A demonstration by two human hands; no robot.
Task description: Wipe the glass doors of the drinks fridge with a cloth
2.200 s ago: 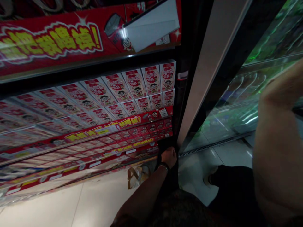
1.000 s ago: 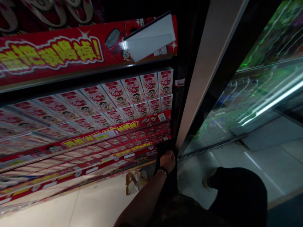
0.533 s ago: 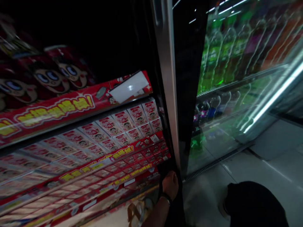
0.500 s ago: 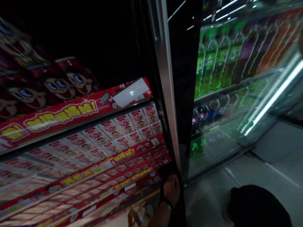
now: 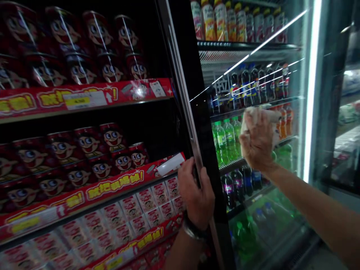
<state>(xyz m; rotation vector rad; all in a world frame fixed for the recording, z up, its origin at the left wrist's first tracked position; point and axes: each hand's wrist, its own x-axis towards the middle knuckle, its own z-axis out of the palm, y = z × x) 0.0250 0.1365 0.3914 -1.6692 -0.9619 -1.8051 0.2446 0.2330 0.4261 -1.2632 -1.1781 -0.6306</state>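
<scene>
My left hand (image 5: 196, 195) is closed around the front edge of an open glass cooler door (image 5: 194, 123), at about mid height. My right hand (image 5: 257, 140) is closed on a white cloth (image 5: 263, 117) and presses it against the glass of the door. Behind the glass stand rows of soft drink bottles (image 5: 247, 86). A dark band sits on my left wrist.
The open cooler on the left holds shelves of red cans with a cartoon face (image 5: 84, 71) and small red and white cartons (image 5: 146, 206) below. Red shelf strips with yellow lettering (image 5: 75, 99) front each shelf. A lit vertical light strip (image 5: 309, 93) runs along the right cooler.
The view has risen from the cooler's foot to its middle shelves. My left hand slid up the door edge from near the floor. My right hand with the cloth came onto the glass.
</scene>
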